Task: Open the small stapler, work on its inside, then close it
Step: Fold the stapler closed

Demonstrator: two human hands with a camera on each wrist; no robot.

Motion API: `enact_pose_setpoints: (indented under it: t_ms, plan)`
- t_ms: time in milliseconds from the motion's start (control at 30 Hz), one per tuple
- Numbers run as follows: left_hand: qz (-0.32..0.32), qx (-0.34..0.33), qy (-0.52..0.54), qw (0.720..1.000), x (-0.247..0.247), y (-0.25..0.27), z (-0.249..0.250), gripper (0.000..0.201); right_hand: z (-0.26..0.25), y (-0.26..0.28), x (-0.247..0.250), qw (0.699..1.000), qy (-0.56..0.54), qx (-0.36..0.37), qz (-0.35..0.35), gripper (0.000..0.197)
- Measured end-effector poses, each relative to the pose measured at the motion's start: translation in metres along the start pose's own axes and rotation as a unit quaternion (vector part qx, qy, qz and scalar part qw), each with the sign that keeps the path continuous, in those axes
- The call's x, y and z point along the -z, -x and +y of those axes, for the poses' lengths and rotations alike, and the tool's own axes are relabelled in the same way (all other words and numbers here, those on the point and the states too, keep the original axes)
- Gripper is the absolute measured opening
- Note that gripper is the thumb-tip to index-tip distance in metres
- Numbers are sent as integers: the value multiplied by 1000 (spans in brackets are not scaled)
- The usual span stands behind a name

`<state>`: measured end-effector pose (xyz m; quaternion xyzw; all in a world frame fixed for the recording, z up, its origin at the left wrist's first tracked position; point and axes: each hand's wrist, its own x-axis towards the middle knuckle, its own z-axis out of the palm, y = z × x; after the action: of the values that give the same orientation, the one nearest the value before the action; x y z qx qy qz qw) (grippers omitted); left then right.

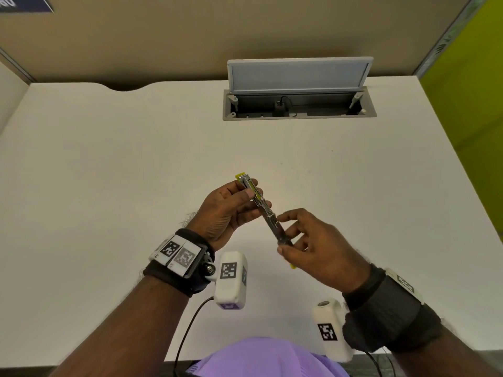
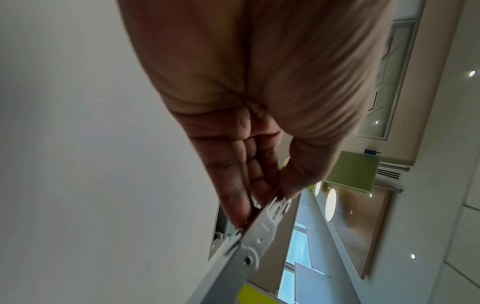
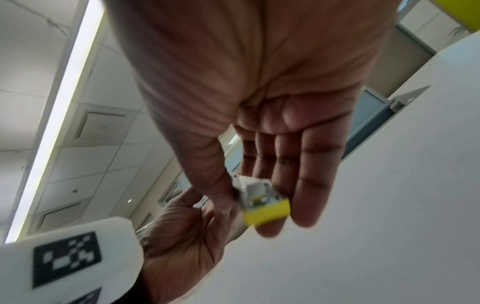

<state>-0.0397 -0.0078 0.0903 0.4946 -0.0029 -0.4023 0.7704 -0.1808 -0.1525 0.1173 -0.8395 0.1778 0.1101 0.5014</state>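
A small yellow stapler [image 1: 262, 209] is swung open into one long line, held in the air above the white table [image 1: 109, 159]. My left hand [image 1: 231, 205] pinches its far half between thumb and fingers, with the yellow tip [image 1: 241, 176] poking out beyond them. My right hand [image 1: 307, 240] holds the near half, thumb on one side and fingers on the other. The metal inner rail [image 2: 262, 230] faces up. In the right wrist view the yellow end [image 3: 265, 211] shows between my thumb and fingers.
An open cable box [image 1: 299, 104] with a raised grey lid [image 1: 299, 74] is set into the table at the back. A green partition [image 1: 468, 91] stands to the right. A beige wall panel [image 1: 190, 36] runs along the back.
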Motion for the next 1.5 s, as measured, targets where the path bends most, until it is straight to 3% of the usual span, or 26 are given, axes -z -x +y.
enact_pose_setpoints:
  t_ms: [133, 233, 367, 567, 667, 833, 967, 1500]
  plan:
    - [14, -20, -18, 1000, 4, -1, 1, 17, 5, -3, 13, 986, -117, 23, 116, 25]
    - [4, -24, -51, 998, 4, -1, -1, 15, 0, -7, 19, 969, -193, 46, 148, 24]
    - [-44, -22, -118, 992, -2, 2, -4, 21, -1, -18, 12, 952, -272, 51, 128, 29]
    - [-94, 4, -152, 984, -3, 8, -3, 41, 3, -31, 2, 950, -311, 18, 28, 25]
    - [-92, 12, -151, 984, 0, 8, -2, 30, 4, -32, 2, 945, -328, 4, -12, 39]
    - [-53, -39, -209, 976, -3, 9, -6, 9, 1, -38, -4, 946, -319, 1, 51, 43]
    - [-37, -53, -250, 966, -6, 11, -7, 20, 3, -40, -6, 947, -304, 3, 106, 29]
    - [6, -42, -280, 959, -6, 12, -15, 39, 5, -39, -7, 955, -283, -10, 91, 17]
